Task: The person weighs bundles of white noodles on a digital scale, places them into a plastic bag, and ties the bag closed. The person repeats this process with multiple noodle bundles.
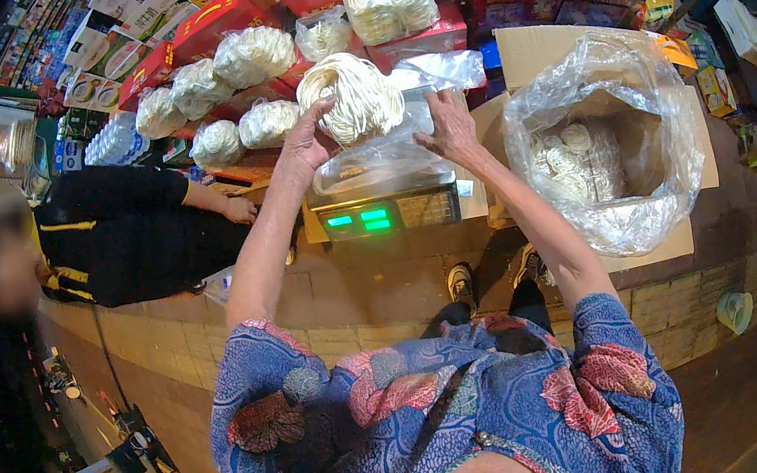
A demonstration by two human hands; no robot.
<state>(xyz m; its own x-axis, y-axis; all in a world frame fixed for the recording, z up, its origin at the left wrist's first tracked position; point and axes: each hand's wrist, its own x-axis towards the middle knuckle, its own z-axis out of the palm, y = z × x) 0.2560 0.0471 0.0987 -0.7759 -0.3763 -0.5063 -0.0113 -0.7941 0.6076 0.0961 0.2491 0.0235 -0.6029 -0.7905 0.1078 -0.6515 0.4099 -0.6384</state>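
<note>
A coiled bundle of pale noodles (357,96) rests at the left of a digital scale (386,212) with a lit green display. My left hand (313,136) holds the bundle at its left edge, thumb over the strands. Clear plastic (368,164) lies over the scale's platform. My right hand (448,125) is at the platform's right side with its fingers apart, near the plastic; whether it pinches the film cannot be told. Just behind the platform lies a folded stack of clear bags (438,72).
At right stands a cardboard box (687,139) lined with a plastic bag (525,112), holding more noodle bundles (568,157). Bagged noodles (254,55) sit on red cartons (225,21) behind. A person in black (135,229) stands at left. A small bucket (735,312) is on the pavement.
</note>
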